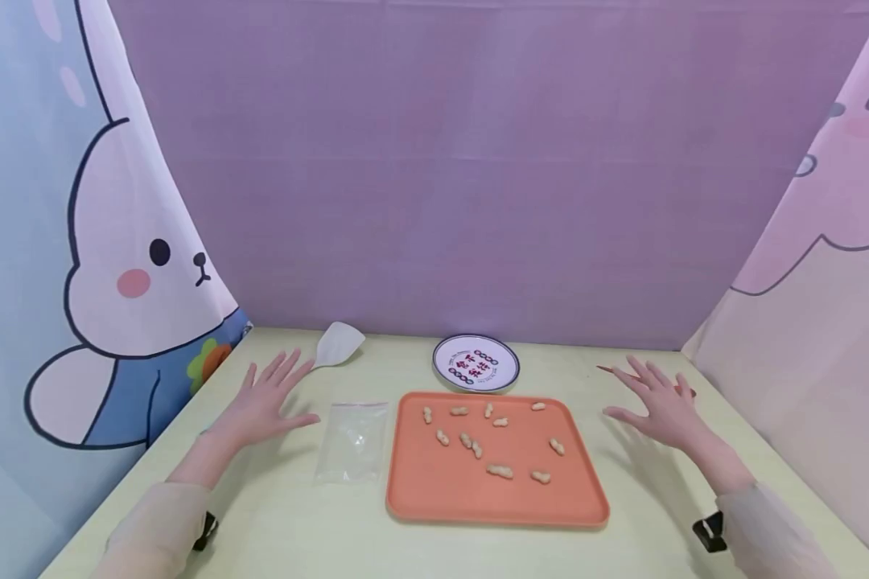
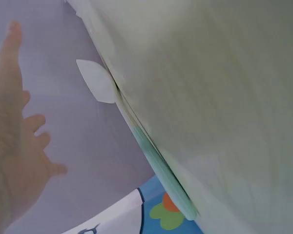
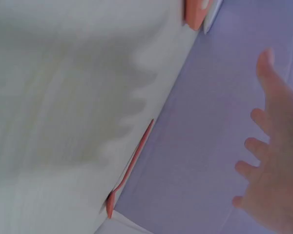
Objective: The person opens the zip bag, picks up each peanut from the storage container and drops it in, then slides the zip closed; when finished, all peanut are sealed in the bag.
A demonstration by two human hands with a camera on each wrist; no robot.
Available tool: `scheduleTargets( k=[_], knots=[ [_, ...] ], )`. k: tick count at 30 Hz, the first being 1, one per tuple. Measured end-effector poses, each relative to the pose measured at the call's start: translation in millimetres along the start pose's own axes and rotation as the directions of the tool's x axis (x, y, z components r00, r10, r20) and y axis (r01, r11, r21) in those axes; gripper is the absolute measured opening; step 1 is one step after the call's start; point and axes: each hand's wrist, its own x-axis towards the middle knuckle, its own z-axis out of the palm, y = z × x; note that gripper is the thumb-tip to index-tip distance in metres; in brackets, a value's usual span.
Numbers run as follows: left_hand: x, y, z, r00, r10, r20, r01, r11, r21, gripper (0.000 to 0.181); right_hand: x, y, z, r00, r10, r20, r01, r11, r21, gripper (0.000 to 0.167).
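My left hand [image 1: 264, 402] hovers over the table's left side with its fingers spread, holding nothing. Just beyond its fingertips lies a spatula [image 1: 339, 344] with a white blade; the left wrist view shows its green handle [image 2: 161, 170]. To the right of this hand a clear zip bag [image 1: 353, 442] lies flat. On the right my right hand [image 1: 662, 406], also spread and holding nothing, hovers above the table. Partly hidden behind it is a thin reddish-brown utensil [image 3: 132, 165], like a spoon. Between the hands an orange tray [image 1: 442, 498] bears several unshelled peanuts [image 1: 500, 471].
A white plate [image 1: 445, 354] with a dark rim and red print sits behind the tray, close to the purple backdrop [image 1: 478, 177]. Cartoon-printed cloth walls [image 1: 137, 305] stand at both sides. The pale yellow table [image 1: 297, 531] runs between them.
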Motion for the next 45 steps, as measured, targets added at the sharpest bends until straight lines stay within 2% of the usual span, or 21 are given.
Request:
scheduleTargets(
  k=[3,6,12,17,20,28,30,34,38,42,45],
  knots=[
    [1.7,-1.0,-1.9,1.000,0.009,-0.022,-0.010,0.999,-0.044,0.079,10.7,-5,0,0.996,-0.050,-0.073,0.052,0.998,0.024,0.063],
    [5.5,-2.4,-1.7,0.998,0.022,-0.052,-0.026,0.997,-0.077,0.069,24.0,-15,0,0.994,-0.054,-0.096,0.063,0.994,0.089,0.058],
    [16.3,-0.1,3.8,0.999,-0.014,-0.041,0.006,0.983,-0.183,0.057,52.0,-47,6,1.000,-0.018,-0.016,0.021,0.968,0.251,0.053],
    [21.6,5.5,10.0,0.997,-0.010,-0.073,-0.007,0.973,-0.232,0.050,73.3,-84,19,0.998,-0.057,-0.006,0.056,0.939,0.338,0.046],
    [25.4,6.8,14.1,0.997,-0.017,-0.072,-0.003,0.966,-0.260,0.049,85.5,-105,28,0.996,-0.093,-0.005,0.088,0.922,0.377,0.043],
    [39.8,9.4,20.7,1.000,-0.025,-0.005,0.022,0.941,-0.337,0.047,114.1,-152,48,0.982,-0.189,0.028,0.151,0.857,0.492,0.037],
    [43.6,10.4,21.8,0.999,-0.029,0.039,0.041,0.935,-0.353,0.047,119.9,-163,51,0.978,-0.209,0.019,0.168,0.831,0.530,0.036],
    [47.3,13.3,23.3,0.989,-0.043,0.141,0.093,0.925,-0.369,0.047,129.2,-185,60,0.963,-0.267,0.019,0.213,0.806,0.552,0.035],
    [47.2,18.8,23.0,0.983,-0.039,0.181,0.106,0.919,-0.380,0.043,136.6,-206,70,0.954,-0.289,0.083,0.190,0.792,0.580,0.037],
    [45.2,22.7,23.3,0.977,-0.006,0.214,0.094,0.909,-0.405,0.043,140.9,-225,83,0.944,-0.284,0.168,0.121,0.771,0.625,0.039],
    [43.2,23.3,27.0,0.970,0.018,0.242,0.086,0.906,-0.414,0.046,142.6,-237,94,0.930,-0.298,0.214,0.099,0.766,0.636,0.040]
  ],
)
